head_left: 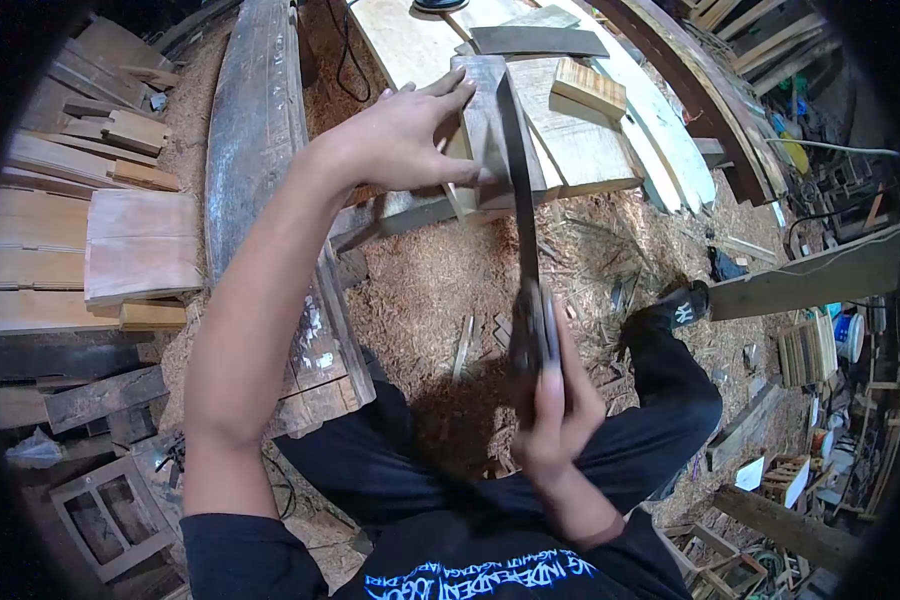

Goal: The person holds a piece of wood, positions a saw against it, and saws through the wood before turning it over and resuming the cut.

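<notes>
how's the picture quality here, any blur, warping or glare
All in the head view: tool handle in the right hand smeared, likely by motion; long plank at left looks bowed, probably lens distortion; corners black; pale board at upper right nearly washed out.

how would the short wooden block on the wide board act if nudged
The short wooden block would probably slide rather than roll, since its faces look flat. It seems unlikely to tip, lying on a long side on the wide board. It should feel stiff, being chunky, visibly grained wood.
</notes>
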### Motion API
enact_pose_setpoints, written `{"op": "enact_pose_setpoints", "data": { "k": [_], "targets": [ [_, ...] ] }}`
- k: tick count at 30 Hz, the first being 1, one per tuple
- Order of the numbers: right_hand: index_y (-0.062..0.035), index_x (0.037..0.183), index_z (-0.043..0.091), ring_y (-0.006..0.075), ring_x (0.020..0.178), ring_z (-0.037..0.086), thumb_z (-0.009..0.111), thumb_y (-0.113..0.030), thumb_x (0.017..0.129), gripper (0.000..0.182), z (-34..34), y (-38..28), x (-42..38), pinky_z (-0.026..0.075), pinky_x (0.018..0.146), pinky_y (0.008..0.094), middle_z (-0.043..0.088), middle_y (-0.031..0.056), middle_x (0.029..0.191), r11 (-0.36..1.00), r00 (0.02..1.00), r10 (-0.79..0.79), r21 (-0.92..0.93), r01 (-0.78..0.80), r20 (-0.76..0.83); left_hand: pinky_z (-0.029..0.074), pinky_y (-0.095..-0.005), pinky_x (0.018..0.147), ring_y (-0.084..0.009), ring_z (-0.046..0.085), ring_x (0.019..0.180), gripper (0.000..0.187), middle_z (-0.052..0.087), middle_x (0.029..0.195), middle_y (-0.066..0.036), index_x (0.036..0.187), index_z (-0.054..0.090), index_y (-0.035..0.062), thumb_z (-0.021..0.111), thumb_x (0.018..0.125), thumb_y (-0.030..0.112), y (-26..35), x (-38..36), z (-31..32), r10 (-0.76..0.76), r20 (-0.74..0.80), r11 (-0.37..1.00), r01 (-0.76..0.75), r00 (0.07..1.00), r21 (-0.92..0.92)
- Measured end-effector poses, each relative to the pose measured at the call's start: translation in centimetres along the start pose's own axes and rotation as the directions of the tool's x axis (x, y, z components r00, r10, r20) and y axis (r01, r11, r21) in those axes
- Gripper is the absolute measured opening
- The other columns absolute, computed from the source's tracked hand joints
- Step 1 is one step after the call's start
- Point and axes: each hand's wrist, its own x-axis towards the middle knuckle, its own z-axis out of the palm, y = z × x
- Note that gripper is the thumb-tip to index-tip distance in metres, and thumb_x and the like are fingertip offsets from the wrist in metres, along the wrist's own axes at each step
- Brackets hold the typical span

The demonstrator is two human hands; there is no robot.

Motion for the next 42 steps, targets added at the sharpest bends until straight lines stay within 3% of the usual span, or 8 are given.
{"op": "enact_pose_setpoints", "data": {
  "k": [15, 16, 19, 22, 27, 37, 40, 42],
  "targets": [
    [0.0224, 0.142, 0.043, 0.0383, 0.138, 0.052, 0.041, -0.020, 0.104, 0.057, -2.1, 0.1, -5.4, 0.037, 0.117, 0.0421, 0.055, 0.0355, 0.141, 0.975, 0.986, 0.164, 0.144, -0.168, 0.042, 0.033, -0.0413, 0.123, -0.0379, 0.038, 0.148, 0.107, 0.028, 0.166, -0.022, 0.157, 0.031, -0.0036, 0.078, 0.079, 0.053, 0.0, 0.5, -0.9, -0.004, 0.010, 1.000, 0.005, 1.000, -0.012],
    [0.0152, 0.141, 0.052, 0.0258, 0.098, 0.074, 0.045, -0.016, 0.101, 0.051, -2.1, -0.7, -3.3, 0.055, 0.085, 0.0321, 0.071, 0.0287, 0.118, 1.000, 1.000, -0.010, 0.005, 0.010, 0.000, 0.034, -0.0415, 0.123, -0.0384, 0.039, 0.147, 0.107, 0.028, 0.166, -0.022, 0.157, 0.031, -0.0036, 0.078, 0.080, 0.053, 0.2, 0.2, -0.7, 0.003, 0.018, 0.999, -0.002, 1.000, -0.035],
    [0.0117, 0.148, 0.046, 0.0222, 0.110, 0.065, 0.044, -0.021, 0.105, 0.054, 0.3, -0.6, 2.5, 0.048, 0.098, 0.0334, 0.064, 0.0261, 0.131, 0.972, 0.974, 0.227, 0.060, -0.228, 0.031, 0.035, -0.0417, 0.122, -0.0382, 0.041, 0.146, 0.105, 0.028, 0.165, -0.023, 0.157, 0.031, -0.0034, 0.078, 0.081, 0.051, 0.0, 0.3, -0.4, 0.024, 0.010, 1.000, -0.024, 1.000, -0.005],
    [0.0050, 0.149, 0.049, 0.0103, 0.059, 0.055, 0.049, -0.013, 0.102, 0.050, 1.9, 1.3, 1.9, 0.046, 0.056, 0.0280, 0.074, 0.0168, 0.105, 0.992, 0.994, 0.102, 0.074, -0.099, -0.038, 0.036, -0.0418, 0.121, -0.0381, 0.041, 0.146, 0.104, 0.030, 0.164, -0.025, 0.157, 0.033, -0.0030, 0.079, 0.081, 0.050, 0.4, 0.2, -0.9, 0.010, 0.007, 1.000, -0.010, 1.000, -0.023],
    [0.0207, 0.137, 0.051, 0.0300, 0.103, 0.076, 0.046, -0.016, 0.098, 0.054, -1.5, 0.4, -5.2, 0.058, 0.082, 0.0304, 0.069, 0.0340, 0.119, 0.998, 0.999, 0.040, -0.044, -0.040, -0.007, 0.036, -0.0415, 0.121, -0.0388, 0.040, 0.146, 0.106, 0.031, 0.163, -0.025, 0.155, 0.035, -0.0053, 0.081, 0.078, 0.050, 0.3, 0.4, -0.8, 0.026, 0.003, 1.000, -0.026, 1.000, 0.016],
    [0.0212, 0.138, 0.050, 0.0269, 0.095, 0.077, 0.047, -0.014, 0.098, 0.053, -1.3, 1.6, -3.7, 0.059, 0.078, 0.0318, 0.072, 0.0320, 0.114, 0.998, 1.000, -0.026, -0.053, 0.026, 0.002, 0.034, -0.0403, 0.122, -0.0384, 0.040, 0.147, 0.106, 0.031, 0.163, -0.026, 0.155, 0.035, -0.0056, 0.080, 0.079, 0.053, 0.0, 0.5, -0.6, 0.027, 0.016, 0.999, -0.027, 1.000, -0.027],
    [0.0233, 0.142, 0.042, 0.0405, 0.132, 0.057, 0.043, -0.023, 0.102, 0.061, -1.8, -0.1, -5.0, 0.040, 0.115, 0.0447, 0.056, 0.0387, 0.137, 0.976, 0.990, 0.127, 0.173, -0.135, 0.055, 0.034, -0.0408, 0.122, -0.0378, 0.040, 0.147, 0.107, 0.030, 0.164, -0.023, 0.156, 0.034, -0.0039, 0.080, 0.079, 0.053, -0.1, 0.2, -0.4, 0.045, -0.005, 0.999, -0.045, 0.999, -0.001],
    [0.0159, 0.143, 0.049, 0.0206, 0.078, 0.071, 0.048, -0.012, 0.099, 0.052, -0.2, 1.6, -0.1, 0.055, 0.072, 0.0305, 0.072, 0.0219, 0.096, 0.999, 0.999, -0.034, 0.008, 0.035, -0.012, 0.034, -0.0415, 0.122, -0.0372, 0.039, 0.148, 0.107, 0.029, 0.165, -0.023, 0.156, 0.034, -0.0033, 0.080, 0.079, 0.054, -0.1, 0.3, -0.4, 0.042, 0.001, 0.999, -0.041, 0.999, -0.014]
  ]
}}
